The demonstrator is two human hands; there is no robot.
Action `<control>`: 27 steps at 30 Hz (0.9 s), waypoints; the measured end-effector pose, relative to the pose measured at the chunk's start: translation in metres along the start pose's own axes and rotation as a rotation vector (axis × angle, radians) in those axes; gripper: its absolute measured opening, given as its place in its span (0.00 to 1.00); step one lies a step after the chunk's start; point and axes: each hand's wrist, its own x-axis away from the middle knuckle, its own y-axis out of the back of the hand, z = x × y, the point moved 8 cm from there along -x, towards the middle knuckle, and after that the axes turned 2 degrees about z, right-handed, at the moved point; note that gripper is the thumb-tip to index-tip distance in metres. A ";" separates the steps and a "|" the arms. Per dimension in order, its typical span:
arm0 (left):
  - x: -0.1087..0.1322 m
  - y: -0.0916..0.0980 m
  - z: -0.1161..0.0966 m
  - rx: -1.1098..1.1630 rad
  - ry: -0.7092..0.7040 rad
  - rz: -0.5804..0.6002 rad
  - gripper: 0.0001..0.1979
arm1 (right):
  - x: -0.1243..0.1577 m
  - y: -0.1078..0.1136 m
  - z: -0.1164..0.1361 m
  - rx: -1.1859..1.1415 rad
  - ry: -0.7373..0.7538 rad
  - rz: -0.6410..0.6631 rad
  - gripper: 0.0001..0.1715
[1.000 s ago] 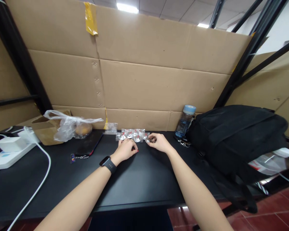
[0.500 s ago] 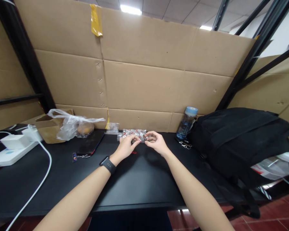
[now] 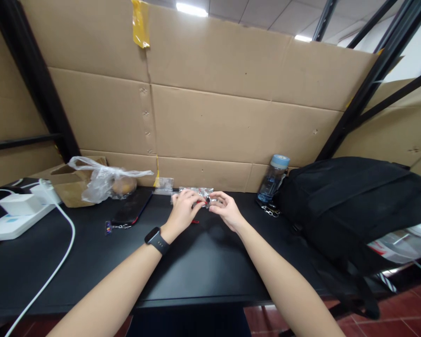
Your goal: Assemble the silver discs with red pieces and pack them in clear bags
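My left hand (image 3: 185, 208), with a black watch (image 3: 156, 240) on its wrist, has its fingers closed in a pinch, and a bit of red shows at the tips. Facing it, my right hand (image 3: 228, 210) pinches a small dark round object (image 3: 208, 201) that meets the left fingertips. Its kind is too small to make out. Just behind both hands lie clear plastic packets (image 3: 204, 191) with small red pieces in them, partly covered by my fingers. A little red loop (image 3: 195, 222) rests on the black table (image 3: 210, 267) below the left hand.
Left of my hands are a dark pouch (image 3: 131, 209) with a keychain, a knotted plastic bag (image 3: 101, 183), a cardboard box (image 3: 70, 192) and a white power strip (image 3: 17, 220) with a cable. To the right stand a water bottle (image 3: 272, 180) and a black backpack (image 3: 351, 201). Cardboard (image 3: 210, 112) walls the back.
My two hands have come closer together, so the dark round object in the right hand now meets the left fingertips. The camera view has shifted slightly.
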 end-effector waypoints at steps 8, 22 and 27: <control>0.004 0.006 -0.013 -0.159 -0.096 -0.080 0.08 | 0.003 -0.008 0.003 0.035 0.016 0.018 0.27; 0.006 0.006 -0.010 -0.083 -0.093 -0.134 0.03 | 0.001 -0.008 0.006 0.121 0.045 0.011 0.14; 0.005 0.005 -0.009 -0.056 -0.104 -0.103 0.04 | 0.000 -0.006 0.012 0.239 0.088 0.010 0.12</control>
